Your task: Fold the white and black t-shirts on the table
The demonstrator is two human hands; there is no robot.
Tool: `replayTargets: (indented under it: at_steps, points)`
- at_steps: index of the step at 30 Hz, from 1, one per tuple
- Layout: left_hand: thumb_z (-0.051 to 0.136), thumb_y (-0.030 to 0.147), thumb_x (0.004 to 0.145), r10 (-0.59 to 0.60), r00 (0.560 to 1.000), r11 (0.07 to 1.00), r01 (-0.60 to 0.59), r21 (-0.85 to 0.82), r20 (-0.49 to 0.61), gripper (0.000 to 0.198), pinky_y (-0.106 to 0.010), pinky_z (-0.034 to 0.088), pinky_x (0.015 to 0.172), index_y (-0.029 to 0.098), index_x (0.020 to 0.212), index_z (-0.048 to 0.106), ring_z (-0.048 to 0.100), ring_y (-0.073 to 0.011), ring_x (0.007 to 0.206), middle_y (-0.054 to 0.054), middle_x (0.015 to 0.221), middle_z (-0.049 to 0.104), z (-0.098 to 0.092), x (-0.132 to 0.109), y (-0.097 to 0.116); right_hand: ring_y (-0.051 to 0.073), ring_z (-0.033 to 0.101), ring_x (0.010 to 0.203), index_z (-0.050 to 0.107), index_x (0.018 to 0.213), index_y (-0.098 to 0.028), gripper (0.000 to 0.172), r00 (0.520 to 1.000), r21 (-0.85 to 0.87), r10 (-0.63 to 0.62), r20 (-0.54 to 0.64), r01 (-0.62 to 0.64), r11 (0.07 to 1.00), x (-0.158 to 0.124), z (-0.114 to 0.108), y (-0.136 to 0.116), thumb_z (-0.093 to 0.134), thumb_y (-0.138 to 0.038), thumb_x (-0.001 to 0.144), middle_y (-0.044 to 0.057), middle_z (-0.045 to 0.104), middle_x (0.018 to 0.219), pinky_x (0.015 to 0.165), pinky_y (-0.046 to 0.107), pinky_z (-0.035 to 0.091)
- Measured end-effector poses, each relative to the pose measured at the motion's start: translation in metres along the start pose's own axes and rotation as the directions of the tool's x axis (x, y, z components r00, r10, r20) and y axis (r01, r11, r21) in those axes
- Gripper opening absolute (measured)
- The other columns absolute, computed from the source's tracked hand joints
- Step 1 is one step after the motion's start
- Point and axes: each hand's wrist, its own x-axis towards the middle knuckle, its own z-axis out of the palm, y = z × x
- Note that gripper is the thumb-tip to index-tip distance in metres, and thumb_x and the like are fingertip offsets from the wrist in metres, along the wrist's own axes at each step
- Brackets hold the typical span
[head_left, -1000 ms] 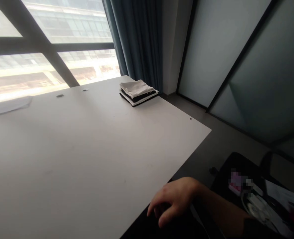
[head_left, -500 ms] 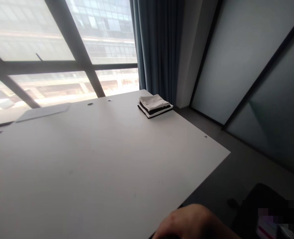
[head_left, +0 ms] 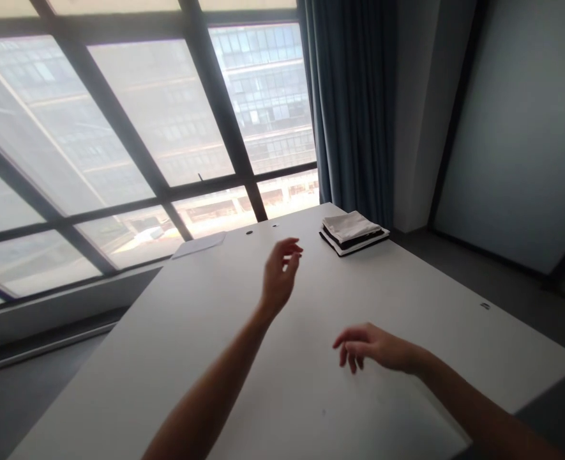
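My left hand (head_left: 279, 273) is raised over the middle of the white table (head_left: 167, 358), fingers loosely curled and apart, holding nothing. My right hand (head_left: 372, 347) hovers lower and nearer to me, palm down, fingers drooping and spread, also holding nothing. A small stack of folded cloths (head_left: 352, 231), white and black layers, lies at the table's far right corner, well beyond both hands.
A flat white sheet (head_left: 199, 244) lies at the table's far edge by the window. Two small round holes (head_left: 249, 232) sit in the tabletop near that edge. A blue curtain (head_left: 354, 108) hangs behind the stack. Large windows fill the back.
The view has swung up and left. My right hand came up from below the table's edge to above the tabletop, and my left arm has entered the view.
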Motion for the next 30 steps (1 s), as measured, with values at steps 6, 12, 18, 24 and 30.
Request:
replayTargets:
  at_steps: [6,12,18,24,30]
  points:
    - [0.062,0.017,0.091,-0.308,0.919,0.883,0.181,0.434,0.244,0.032,-0.026,0.054,0.08,0.018,0.122,0.064,0.069,-0.0146,0.086,-0.005,0.105,0.073,0.074,-0.002,-0.096,0.011,0.061,0.067,0.07,0.097,-0.017,0.019,0.909,0.444,0.05,-0.415,0.154,0.882,0.096,-0.051,0.024,0.069,-0.023,0.079,0.003,0.072,0.084,0.062,0.023,0.045]
    - [0.07,0.032,0.087,-0.391,0.898,0.773,0.202,0.602,0.202,0.038,-0.035,0.046,0.096,0.019,0.123,0.068,0.063,-0.0254,0.111,-0.011,0.118,0.069,0.136,0.011,-0.141,0.012,0.064,0.069,0.068,0.098,-0.02,0.018,0.896,0.691,0.079,-0.438,0.278,0.668,0.108,-0.09,0.05,0.065,-0.02,0.08,0.002,0.073,0.086,0.066,0.026,0.049]
    - [0.066,0.047,0.087,-0.464,0.874,0.662,0.232,0.713,0.146,0.046,-0.04,0.041,0.099,0.023,0.127,0.065,0.056,-0.0308,0.122,-0.013,0.129,0.063,0.197,0.043,-0.151,0.013,0.065,0.07,0.069,0.102,-0.019,0.02,0.904,0.731,0.072,-0.42,0.291,0.617,0.105,-0.1,0.052,0.065,-0.02,0.082,0.003,0.074,0.089,0.065,0.026,0.048]
    - [0.056,0.05,0.092,-0.514,0.852,0.614,0.286,0.736,0.098,0.038,-0.041,0.041,0.095,0.02,0.111,0.07,0.061,-0.0313,0.116,-0.015,0.119,0.07,0.222,0.074,-0.16,0.013,0.065,0.072,0.069,0.104,-0.018,0.022,0.915,0.743,0.067,-0.398,0.279,0.608,0.109,-0.103,0.052,0.064,-0.02,0.083,0.004,0.074,0.091,0.066,0.026,0.046]
    - [0.054,0.032,0.093,-0.507,0.854,0.646,0.289,0.707,0.115,0.025,-0.039,0.044,0.091,0.021,0.103,0.074,0.067,-0.0291,0.107,-0.015,0.106,0.075,0.221,0.083,-0.161,0.013,0.065,0.074,0.069,0.105,-0.019,0.022,0.911,0.753,0.073,-0.406,0.288,0.592,0.107,-0.11,0.055,0.062,-0.021,0.085,0.003,0.074,0.092,0.069,0.027,0.047]
